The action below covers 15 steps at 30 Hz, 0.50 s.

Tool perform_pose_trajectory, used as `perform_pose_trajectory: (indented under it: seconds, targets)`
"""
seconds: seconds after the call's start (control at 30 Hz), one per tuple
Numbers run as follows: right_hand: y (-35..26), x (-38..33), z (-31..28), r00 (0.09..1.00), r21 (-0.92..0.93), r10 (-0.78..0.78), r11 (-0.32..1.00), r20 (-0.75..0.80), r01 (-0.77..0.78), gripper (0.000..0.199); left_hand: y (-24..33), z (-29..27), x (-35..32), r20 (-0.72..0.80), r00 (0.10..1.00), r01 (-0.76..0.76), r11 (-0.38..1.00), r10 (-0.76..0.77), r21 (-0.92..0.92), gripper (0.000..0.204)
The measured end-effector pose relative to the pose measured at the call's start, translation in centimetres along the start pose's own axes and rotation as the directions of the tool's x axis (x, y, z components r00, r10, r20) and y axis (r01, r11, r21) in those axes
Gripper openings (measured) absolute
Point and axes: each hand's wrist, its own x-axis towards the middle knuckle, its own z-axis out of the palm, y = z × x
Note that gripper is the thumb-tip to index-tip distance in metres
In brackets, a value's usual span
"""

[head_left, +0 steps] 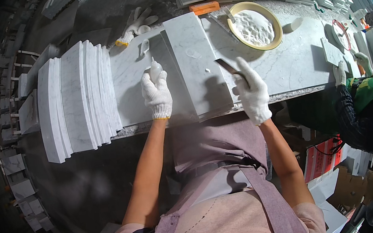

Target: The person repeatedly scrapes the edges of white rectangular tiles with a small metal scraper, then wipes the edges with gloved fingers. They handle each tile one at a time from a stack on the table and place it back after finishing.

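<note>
I see my left hand (157, 94), in a knitted white glove, wrapped around a small soft plastic squeeze bottle (155, 70), nozzle pointing away from me. My right hand (252, 92) grips a flat metal scraper (228, 67), its blade angled up-left onto a smooth grey-veined marble slab (196, 65) lying lengthwise away from me on the stone bench (292, 62). Curved marble pieces (76, 100) are stacked at left.

Marble slab (198, 63) on the workbench (293, 64), stacked tiles (76, 102) left, round bowl (254, 25) behind right
</note>
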Motion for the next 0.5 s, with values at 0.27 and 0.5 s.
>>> perform_pose_trajectory:
  seconds: [0.27,0.5]
  targets:
    - [1.6,-0.6,-3.6,0.854,0.518,0.359,0.683,0.376,-0.515,0.027,0.2,-0.3,-0.1,0.022,0.999,0.026,1.0,-0.026,0.011,0.052]
    - [-0.6,-0.6,-3.7,0.865,0.293,0.337,0.841,0.372,-0.455,0.043,1.1,-0.6,-0.1,0.043,0.999,0.023,1.0,-0.022,-0.005,0.057]
